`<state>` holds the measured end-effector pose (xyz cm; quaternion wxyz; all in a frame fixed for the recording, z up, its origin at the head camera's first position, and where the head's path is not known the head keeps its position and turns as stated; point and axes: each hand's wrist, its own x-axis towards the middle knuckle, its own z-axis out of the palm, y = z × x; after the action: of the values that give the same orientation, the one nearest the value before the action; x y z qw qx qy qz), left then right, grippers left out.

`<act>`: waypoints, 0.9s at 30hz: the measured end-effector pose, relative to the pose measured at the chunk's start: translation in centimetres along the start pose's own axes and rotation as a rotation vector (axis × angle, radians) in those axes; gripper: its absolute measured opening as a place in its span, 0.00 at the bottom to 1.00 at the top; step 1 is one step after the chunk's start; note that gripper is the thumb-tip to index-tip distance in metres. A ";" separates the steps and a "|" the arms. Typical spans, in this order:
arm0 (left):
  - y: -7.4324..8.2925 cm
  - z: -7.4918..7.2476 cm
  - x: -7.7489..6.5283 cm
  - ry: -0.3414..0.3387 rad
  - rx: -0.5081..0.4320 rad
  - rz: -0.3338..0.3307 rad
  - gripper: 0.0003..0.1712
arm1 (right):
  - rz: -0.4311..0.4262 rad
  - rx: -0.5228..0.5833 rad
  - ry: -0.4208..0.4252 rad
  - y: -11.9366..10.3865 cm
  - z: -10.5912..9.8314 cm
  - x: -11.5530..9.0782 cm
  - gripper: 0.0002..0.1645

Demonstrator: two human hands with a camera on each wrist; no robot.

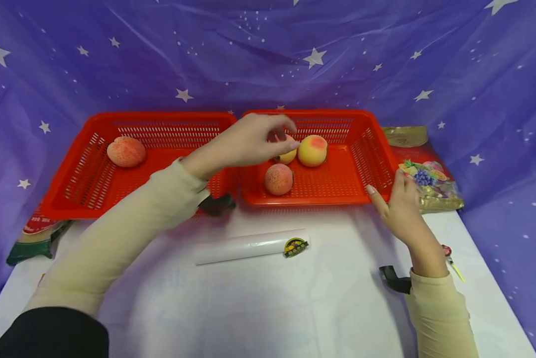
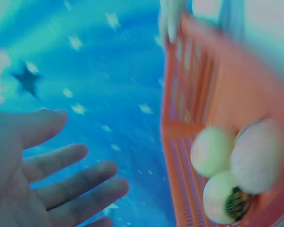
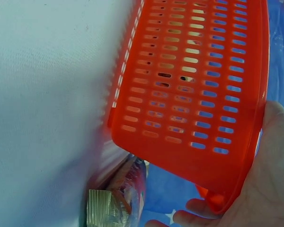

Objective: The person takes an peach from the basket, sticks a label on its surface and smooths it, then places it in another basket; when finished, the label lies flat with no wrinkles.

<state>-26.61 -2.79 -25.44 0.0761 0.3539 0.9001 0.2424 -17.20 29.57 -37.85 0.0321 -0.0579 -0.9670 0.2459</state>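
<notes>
Left hand [image 1: 252,140]: raised over the left part of the right basket; fingers bent towards the thumb yet spread apart, as the left wrist view shows; nothing between them
Right hand [image 1: 402,209]: on the near right corner of the right basket; thumb over the front rim, fingers round the side rim, gripping it
Right basket [image 1: 339,171]: red plastic, slotted walls; upright on the worktop [image 1: 317,308], just beside the left basket [image 1: 160,116]; three fruits inside, all in its left half
Pink peach [image 1: 278,179]: nearest the front wall of the right basket
Yellow fruits: one [image 1: 313,150] with a pink blush behind the pink peach and to its right; the other [image 1: 288,158] partly covered by the left hand; a dark sticker [image 2: 237,203] shows on one in the left wrist view
Left basket: also red and slotted; a lone peach [image 1: 126,151] lies towards its left wall
Roll [image 1: 245,247]: white and glossy, lying in front of the baskets; a fruit badge [image 1: 296,246] at its right end
Bags: a fruit-printed bag [image 1: 424,174] just beside the right basket; a red and green bag [image 1: 35,236] partly hidden by the left basket
Cloth [image 1: 250,40]: purple, starred, hanging behind
</notes>
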 end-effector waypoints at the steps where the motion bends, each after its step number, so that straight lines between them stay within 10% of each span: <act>1: 0.1 0.0 -2.2 0.026 -0.039 0.016 0.21 | 0.000 -0.001 -0.006 -0.1 0.1 0.1 0.52; 6: 0.0 1.7 -12.3 0.065 -0.180 -0.034 0.14 | -0.002 0.006 -0.022 -0.4 0.1 0.1 0.52; 12: -2.1 5.2 -19.4 0.177 -0.261 -0.272 0.08 | -0.009 0.014 -0.014 -0.1 -0.2 -0.1 0.51; 17: -5.6 7.2 -22.7 0.311 -0.598 -0.438 0.17 | -0.016 0.007 -0.032 -0.1 -0.1 -0.2 0.51; 27: -13.4 9.7 -24.0 0.403 -1.082 -0.489 0.29 | 0.026 -0.016 -0.126 -0.9 -1.2 -0.5 0.54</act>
<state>-13.94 -23.76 -41.29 0.1266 -0.0033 0.7017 0.7012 -16.72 29.28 -36.40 -0.0325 -0.0550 -0.9682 0.2418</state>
